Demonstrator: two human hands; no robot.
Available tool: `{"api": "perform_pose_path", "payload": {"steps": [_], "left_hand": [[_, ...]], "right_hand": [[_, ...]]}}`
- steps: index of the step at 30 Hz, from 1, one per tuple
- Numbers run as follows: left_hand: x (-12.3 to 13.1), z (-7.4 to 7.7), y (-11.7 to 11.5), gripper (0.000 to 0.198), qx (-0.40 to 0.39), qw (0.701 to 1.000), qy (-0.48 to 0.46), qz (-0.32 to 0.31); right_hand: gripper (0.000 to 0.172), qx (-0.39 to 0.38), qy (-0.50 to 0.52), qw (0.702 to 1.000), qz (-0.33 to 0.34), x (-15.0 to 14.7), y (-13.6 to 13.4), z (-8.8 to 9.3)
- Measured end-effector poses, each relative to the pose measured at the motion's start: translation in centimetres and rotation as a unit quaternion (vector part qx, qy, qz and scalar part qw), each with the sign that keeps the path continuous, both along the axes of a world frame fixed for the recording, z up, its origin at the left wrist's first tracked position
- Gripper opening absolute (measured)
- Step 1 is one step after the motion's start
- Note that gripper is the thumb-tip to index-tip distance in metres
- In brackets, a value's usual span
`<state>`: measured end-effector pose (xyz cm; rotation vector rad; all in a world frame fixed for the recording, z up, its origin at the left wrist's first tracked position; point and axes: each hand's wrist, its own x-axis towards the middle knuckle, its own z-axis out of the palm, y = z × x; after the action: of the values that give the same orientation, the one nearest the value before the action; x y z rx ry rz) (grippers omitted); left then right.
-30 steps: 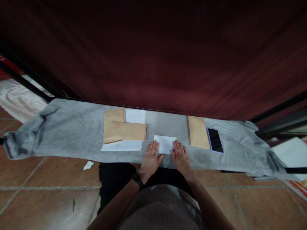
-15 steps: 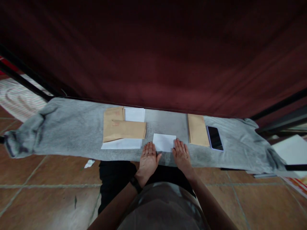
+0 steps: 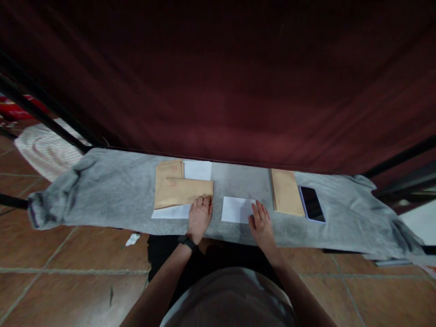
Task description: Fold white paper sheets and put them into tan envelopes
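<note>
A folded white sheet of paper [image 3: 237, 210] lies flat on the grey cloth in front of me. My right hand [image 3: 261, 225] rests at the sheet's right edge, open, its fingertips on the paper. Left of the sheet, brown paper envelopes [image 3: 184, 190] overlap a larger white sheet [image 3: 197, 170]. My left hand [image 3: 200, 219] is palm down, open, with its fingertips on the lower right corner of the top envelope. A dark band [image 3: 188, 243] circles my left wrist. The palm sides of both hands are hidden.
A stack of brown envelopes [image 3: 288, 193] lies to the right, next to a phone [image 3: 312, 204] in a lilac case. Grey cloth [image 3: 112, 190] covers the narrow bench. Behind it hangs a dark red curtain [image 3: 218, 91]. A white scrap [image 3: 132, 239] is on the tiled floor.
My left hand has left the small white sheet and moved left onto the brown envelope. The right hand stays at the sheet's right edge. The whole view has shifted slightly.
</note>
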<state>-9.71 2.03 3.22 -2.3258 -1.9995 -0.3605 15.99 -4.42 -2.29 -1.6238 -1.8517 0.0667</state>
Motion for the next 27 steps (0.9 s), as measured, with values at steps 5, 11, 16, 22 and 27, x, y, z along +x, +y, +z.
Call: {"api": "perform_pose_path", "payload": {"steps": [5, 11, 16, 22, 27], "left_hand": [[0.5, 0.2, 0.7, 0.029, -0.003, 0.999, 0.029, -0.037], [0.9, 1.6, -0.2, 0.026, 0.033, 0.997, 0.016, -0.075], [1.5, 2.0, -3.1, 0.023, 0.059, 0.992, 0.006, -0.112], [0.0, 1.9, -4.0, 0.068, 0.085, 0.989, -0.008, -0.121], [-1.4, 2.6, -2.7, 0.106, 0.058, 0.989, 0.02, -0.134]], "right_hand": [[0.045, -0.066, 0.189, 0.978, 0.055, -4.3, 3.2, 2.0], [0.038, -0.233, 0.481, 0.844, 0.034, -10.4, 8.3, 3.6], [0.035, -0.266, 0.537, 0.797, 0.07, -12.3, 9.0, 4.5], [0.027, -0.278, 0.542, 0.785, 0.113, -9.8, 7.0, 5.1], [0.02, -0.253, 0.492, 0.823, 0.123, -6.9, 5.4, 4.7]]}}
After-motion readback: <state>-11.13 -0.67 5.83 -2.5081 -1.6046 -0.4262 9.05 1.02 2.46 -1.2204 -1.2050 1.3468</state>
